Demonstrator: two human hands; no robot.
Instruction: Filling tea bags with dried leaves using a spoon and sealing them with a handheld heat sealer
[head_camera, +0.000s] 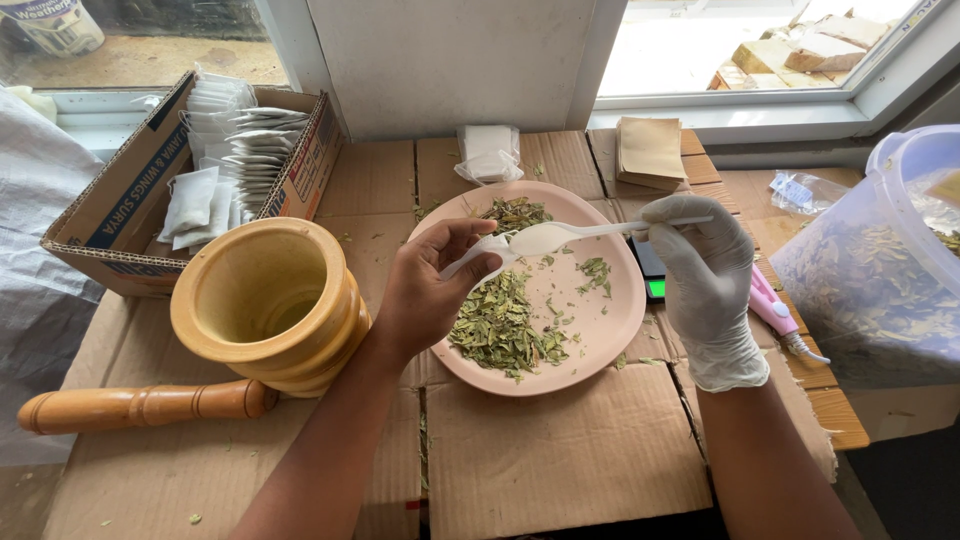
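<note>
My bare left hand (425, 295) pinches a small white sachet (487, 252) open above the pink plate (610, 325). My right hand (705, 285), in a white glove, grips a white plastic spoon (560, 236) by its handle. The spoon's bowl rests at the sachet's mouth. Dried green leaves (497, 325) lie heaped on the plate under both hands, with smaller clumps at the far side.
A wooden mortar (265, 300) stands left of the plate, its pestle (140, 407) lying in front. A cardboard box of white sachets (225, 160) sits at back left. A plastic tub of leaves (875, 280), a pink tool (775, 315) and brown paper squares (650, 152) lie right.
</note>
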